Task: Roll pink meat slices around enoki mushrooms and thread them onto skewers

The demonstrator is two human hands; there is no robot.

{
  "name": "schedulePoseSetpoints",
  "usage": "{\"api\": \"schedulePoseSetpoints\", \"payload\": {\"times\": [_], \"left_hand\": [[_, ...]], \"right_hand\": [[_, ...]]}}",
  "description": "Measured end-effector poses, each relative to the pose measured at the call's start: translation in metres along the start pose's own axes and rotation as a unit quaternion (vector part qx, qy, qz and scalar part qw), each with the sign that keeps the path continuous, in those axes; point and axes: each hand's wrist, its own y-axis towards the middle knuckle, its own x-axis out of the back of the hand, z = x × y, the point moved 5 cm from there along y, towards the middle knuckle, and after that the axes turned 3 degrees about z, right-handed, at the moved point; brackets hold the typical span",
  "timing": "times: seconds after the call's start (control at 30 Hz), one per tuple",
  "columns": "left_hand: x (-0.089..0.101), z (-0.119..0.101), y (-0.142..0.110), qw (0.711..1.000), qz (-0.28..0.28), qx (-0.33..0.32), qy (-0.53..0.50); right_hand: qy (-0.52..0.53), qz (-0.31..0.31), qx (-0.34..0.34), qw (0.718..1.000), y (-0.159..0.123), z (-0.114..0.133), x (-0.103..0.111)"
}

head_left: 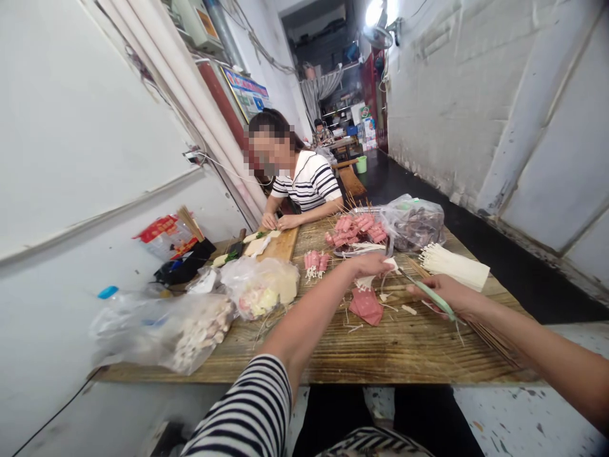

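Observation:
My left hand (373,264) reaches over the table, its fingers closed on a small bunch of enoki mushrooms (391,263). In my right hand (442,295) is a pair of scissors (435,296) with pale green handles, the blades pointing at that bunch. Below my left hand lie more enoki (365,283) and flat pink slices (366,308), with loose strands around them. A large enoki bunch (454,266) lies beyond my right hand. Thin wooden skewers (495,344) run beneath my right hand, partly hidden. Pink rolls with enoki ends (316,263) sit left of my left hand.
Skewered pink rolls (356,228) fill a tray next to a bag of dark food (419,222). Bags of mushrooms (202,330) and pale pieces (261,287) stand left. Across the table, a person (304,178) handles food on a cutting board (284,246).

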Motion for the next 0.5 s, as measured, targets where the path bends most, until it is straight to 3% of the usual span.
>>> {"api": "schedulePoseSetpoints", "payload": {"times": [0.07,0.13,0.2,0.3,0.43,0.5], "left_hand": [[0.015,0.001,-0.015,0.993,-0.037,-0.009,0.113],[0.023,0.01,-0.032,0.975,-0.056,0.018,0.214],[0.023,0.026,-0.048,0.959,-0.064,0.057,0.27],[0.012,0.049,-0.062,0.951,-0.068,0.081,0.292],[0.001,0.07,-0.062,0.945,-0.093,0.078,0.303],[0.0,0.076,-0.06,0.945,-0.111,0.075,0.299]], "right_hand": [[-0.192,-0.037,0.002,0.981,0.004,0.002,0.005],[-0.38,-0.084,0.015,0.921,0.008,0.008,0.005],[-0.484,-0.111,0.027,0.867,0.011,0.012,-0.001],[-0.541,-0.127,0.021,0.831,0.016,0.017,-0.01],[-0.566,-0.138,0.003,0.813,0.012,0.032,-0.016],[-0.592,-0.149,0.034,0.792,0.007,0.045,-0.023]]}}
